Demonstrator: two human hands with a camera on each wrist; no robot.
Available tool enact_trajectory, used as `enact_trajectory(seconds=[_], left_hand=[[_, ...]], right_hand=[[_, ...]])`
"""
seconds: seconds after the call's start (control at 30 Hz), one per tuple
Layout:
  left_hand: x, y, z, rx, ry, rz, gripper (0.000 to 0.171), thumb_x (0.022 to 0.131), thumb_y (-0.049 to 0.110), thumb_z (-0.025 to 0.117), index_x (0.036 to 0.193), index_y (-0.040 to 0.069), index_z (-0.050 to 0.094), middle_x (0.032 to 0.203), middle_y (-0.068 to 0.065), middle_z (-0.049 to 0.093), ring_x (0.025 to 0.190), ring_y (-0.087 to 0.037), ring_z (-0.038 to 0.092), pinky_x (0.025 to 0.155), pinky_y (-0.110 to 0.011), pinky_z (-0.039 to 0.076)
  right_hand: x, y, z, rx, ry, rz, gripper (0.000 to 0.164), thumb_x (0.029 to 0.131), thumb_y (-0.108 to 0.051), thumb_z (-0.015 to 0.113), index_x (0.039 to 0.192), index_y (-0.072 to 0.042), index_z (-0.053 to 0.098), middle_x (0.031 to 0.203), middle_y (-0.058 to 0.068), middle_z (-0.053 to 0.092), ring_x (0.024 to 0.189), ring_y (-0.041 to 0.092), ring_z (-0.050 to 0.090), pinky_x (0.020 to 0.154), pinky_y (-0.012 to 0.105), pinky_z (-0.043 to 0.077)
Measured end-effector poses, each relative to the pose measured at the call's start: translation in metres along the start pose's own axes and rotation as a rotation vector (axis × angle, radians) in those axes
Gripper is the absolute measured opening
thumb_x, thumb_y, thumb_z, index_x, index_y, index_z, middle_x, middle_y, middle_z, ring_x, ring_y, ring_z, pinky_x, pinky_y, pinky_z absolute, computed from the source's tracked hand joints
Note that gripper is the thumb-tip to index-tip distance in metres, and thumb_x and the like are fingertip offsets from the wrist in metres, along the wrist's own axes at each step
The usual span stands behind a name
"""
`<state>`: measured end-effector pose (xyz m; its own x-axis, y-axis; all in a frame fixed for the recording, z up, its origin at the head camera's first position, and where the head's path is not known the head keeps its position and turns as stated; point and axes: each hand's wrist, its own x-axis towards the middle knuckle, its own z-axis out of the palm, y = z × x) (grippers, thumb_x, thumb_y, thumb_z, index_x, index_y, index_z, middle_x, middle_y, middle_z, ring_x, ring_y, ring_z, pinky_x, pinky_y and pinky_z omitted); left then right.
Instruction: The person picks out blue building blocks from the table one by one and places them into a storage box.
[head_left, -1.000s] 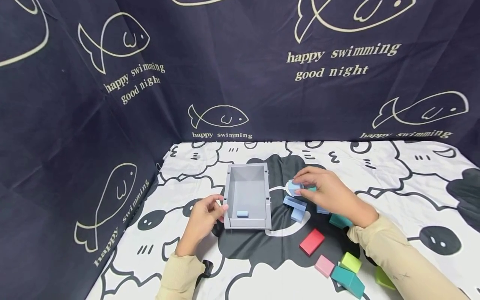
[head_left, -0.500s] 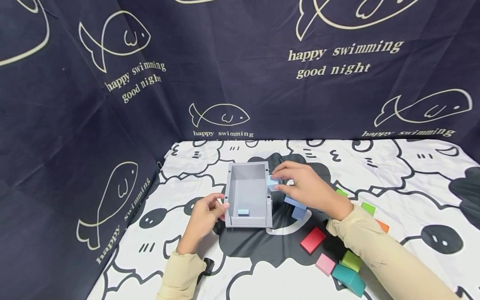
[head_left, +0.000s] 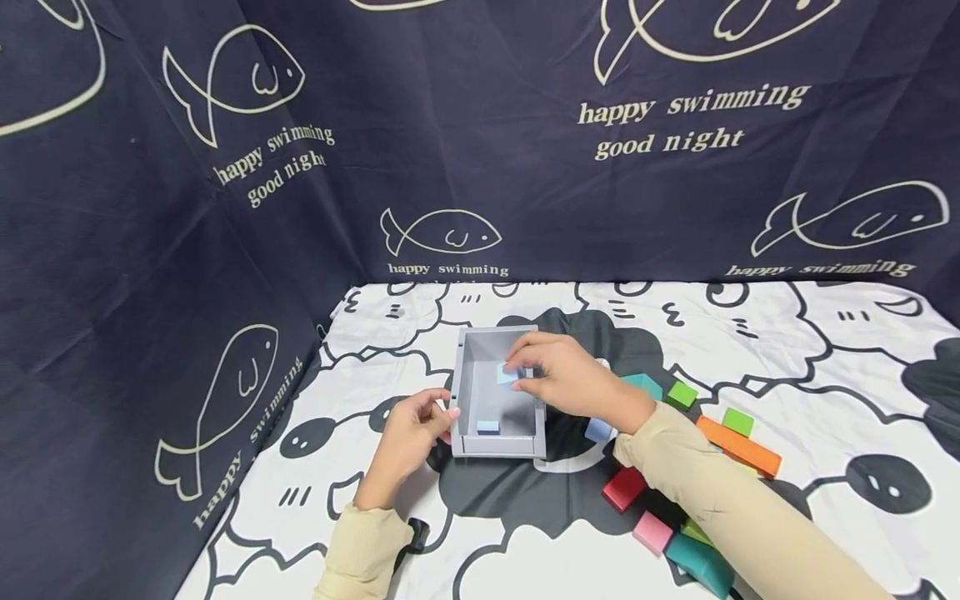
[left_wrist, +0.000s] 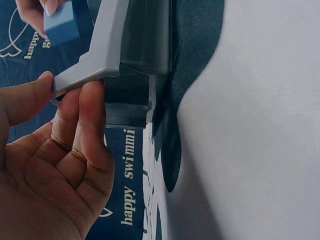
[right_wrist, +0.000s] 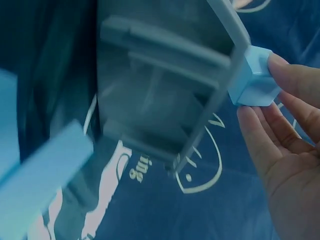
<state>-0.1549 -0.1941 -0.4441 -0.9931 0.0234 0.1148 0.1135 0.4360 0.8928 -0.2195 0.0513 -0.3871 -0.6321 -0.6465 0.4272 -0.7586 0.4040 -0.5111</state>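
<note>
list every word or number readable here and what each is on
"happy swimming": curtain, several times
"good night": curtain, under some of these
Line cut off by tablecloth: unreadable
Right sleeve: faint marks, too small to read
Box and blocks: none readable

White cloth (head_left: 570,567): cartoon-printed, spread beneath box and blocks.
Gray box (head_left: 498,447): set partly over a dark patch (head_left: 525,496).
Beside the box: a blue block (head_left: 598,430), partly hidden.
Farther right: a teal block (head_left: 642,385), two green blocks (head_left: 682,394) and an orange block (head_left: 738,446) are scattered.
Nearer the camera: a red block (head_left: 622,488), a pink block (head_left: 652,532) and a second teal block (head_left: 700,564) are strewn.
</note>
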Motion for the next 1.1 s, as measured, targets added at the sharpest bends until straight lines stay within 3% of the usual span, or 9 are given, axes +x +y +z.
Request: enact_trajectory(seconds=[0.4,0.6,0.83,1.1], left_hand=[[0.000,0.001,0.002,-0.015,-0.008,0.028,0.023,0.085,0.008,0.069,0.105,-0.001,0.065,0.061,-0.019,0.063,0.053,-0.026,0.062,0.047,-0.023,0.042],[0.001,-0.001,0.001,-0.013,-0.013,0.029,0.021,0.085,0.009,0.069,0.104,0.000,0.065,0.062,-0.021,0.063,0.053,-0.028,0.062,0.047,-0.023,0.042],[0.001,-0.002,0.001,-0.013,-0.010,-0.009,0.022,0.085,0.011,0.070,0.105,0.002,0.065,0.062,-0.019,0.063,0.055,-0.031,0.062,0.047,-0.022,0.041],[-0.010,0.029,-0.002,-0.014,-0.017,-0.003,0.022,0.087,0.003,0.066,0.106,-0.007,0.061,0.066,-0.031,0.060,0.060,-0.044,0.059,0.048,-0.021,0.039]], right_hand=[[0.013,0.002,0.040,-0.060,-0.124,-0.054,0.012,0.074,-0.007,0.077,0.085,-0.010,0.071,0.092,-0.002,0.065,0.082,0.007,0.057,0.074,0.030,0.053],[0.017,0.004,0.045,-0.126,-0.177,-0.079,0.010,0.073,-0.005,0.075,0.080,-0.011,0.071,0.085,-0.004,0.063,0.075,0.007,0.055,0.070,0.029,0.052],[0.018,0.002,0.048,-0.145,-0.233,-0.060,0.014,0.073,-0.004,0.074,0.086,-0.010,0.074,0.088,-0.002,0.066,0.079,0.008,0.057,0.074,0.030,0.053],[0.023,-0.006,0.050,-0.279,-0.319,-0.026,0.030,0.069,0.000,0.063,0.096,-0.006,0.074,0.092,0.005,0.065,0.080,0.015,0.058,0.074,0.034,0.053]])
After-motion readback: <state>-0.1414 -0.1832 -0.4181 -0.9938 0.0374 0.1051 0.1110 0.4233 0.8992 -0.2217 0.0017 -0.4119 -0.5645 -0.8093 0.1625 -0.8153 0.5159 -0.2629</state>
